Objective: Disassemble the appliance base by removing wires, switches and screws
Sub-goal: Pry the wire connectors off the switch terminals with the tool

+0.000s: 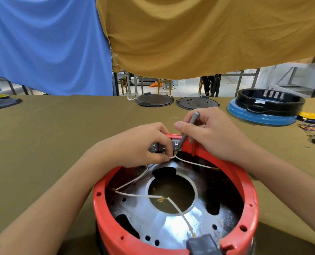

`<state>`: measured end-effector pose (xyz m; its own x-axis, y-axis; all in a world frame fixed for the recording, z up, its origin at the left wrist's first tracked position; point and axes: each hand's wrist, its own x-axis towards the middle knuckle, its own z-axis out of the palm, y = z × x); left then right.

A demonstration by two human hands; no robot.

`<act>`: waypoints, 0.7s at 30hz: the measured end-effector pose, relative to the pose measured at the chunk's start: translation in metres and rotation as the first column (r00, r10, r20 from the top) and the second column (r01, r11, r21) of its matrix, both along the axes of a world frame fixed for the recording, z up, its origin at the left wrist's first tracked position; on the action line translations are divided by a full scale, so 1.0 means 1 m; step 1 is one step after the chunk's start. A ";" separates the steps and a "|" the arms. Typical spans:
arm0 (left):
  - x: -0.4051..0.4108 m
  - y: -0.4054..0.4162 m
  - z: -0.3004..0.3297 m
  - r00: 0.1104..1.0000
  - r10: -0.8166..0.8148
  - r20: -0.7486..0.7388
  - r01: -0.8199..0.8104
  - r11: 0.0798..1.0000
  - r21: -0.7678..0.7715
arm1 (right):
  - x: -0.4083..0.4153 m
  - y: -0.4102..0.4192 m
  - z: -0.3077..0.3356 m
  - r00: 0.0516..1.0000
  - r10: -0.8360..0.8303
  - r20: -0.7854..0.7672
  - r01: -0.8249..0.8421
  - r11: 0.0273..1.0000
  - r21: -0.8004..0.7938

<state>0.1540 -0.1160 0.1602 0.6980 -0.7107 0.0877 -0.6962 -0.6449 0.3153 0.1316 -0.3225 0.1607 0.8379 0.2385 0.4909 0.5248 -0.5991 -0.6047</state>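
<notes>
base: red round appliance base (pixel 173 242) lying open side up on the bench, shiny metal plate inside
wires: white wires (pixel 134 195) loose across the plate
switch: grey switch (pixel 176 144) at the far rim
tool: grey tool (pixel 189 127) tilted onto the switch

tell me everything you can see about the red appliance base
The red appliance base is a round plastic ring with small holes along its rim, lying open side up on the olive tablecloth. Inside sit a shiny perforated metal plate and white wires. The left hand pinches a wire at the far rim; the right hand holds a grey tool there.
</notes>
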 end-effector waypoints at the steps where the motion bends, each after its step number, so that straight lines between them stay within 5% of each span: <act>1: 0.000 0.000 0.000 1.000 -0.001 0.001 0.001 1.000 -0.001 | 0.000 0.001 0.000 1.000 0.001 -0.012 -0.001 1.000 0.002; 12: -0.001 -0.001 0.000 1.000 -0.001 0.003 0.001 1.000 -0.010 | -0.005 -0.001 -0.002 0.999 -0.032 0.039 0.030 0.998 0.053; 17: 0.000 0.000 0.000 1.000 -0.004 0.013 0.004 1.000 -0.007 | -0.009 -0.001 0.001 0.998 -0.004 0.070 0.009 0.998 -0.068; 21: 0.000 0.001 0.000 1.000 -0.003 0.009 0.003 1.000 0.000 | -0.005 -0.008 0.000 1.000 0.023 -0.018 -0.023 1.000 0.005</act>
<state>0.1536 -0.1153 0.1602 0.6954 -0.7125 0.0937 -0.7006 -0.6432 0.3089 0.1268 -0.3309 0.1612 0.8409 0.2557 0.4770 0.5276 -0.5838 -0.6171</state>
